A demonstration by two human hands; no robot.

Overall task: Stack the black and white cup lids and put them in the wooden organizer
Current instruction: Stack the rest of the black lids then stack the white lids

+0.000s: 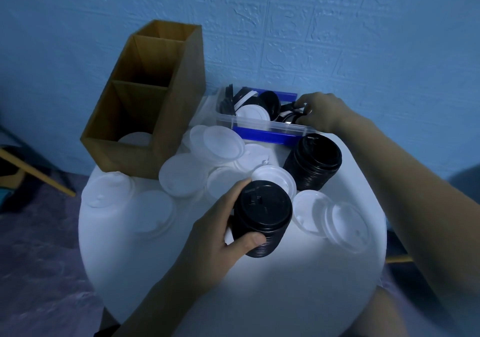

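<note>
- Firstly, from the head view: the left hand grips a held stack of black lids just above the white table, with the thumb and fingers wrapped round its side
- The right hand reaches into the clear bin, its fingertips curled on a loose black lid; in the dim light it is hard to say whether it pinches one lid or several
- To do this step well, I would lift that lid clear of the jumble, turn it dome-up and seat it squarely on the held stack, keeping the stack upright so that it nests
- A second black stack stands just in front of the bin; scattered white lids lie between it and the wooden organizer
- The organizer stands at the table's far left with three compartments; something white, probably a lid, shows in the nearest, and no black lids are in it yet
</note>
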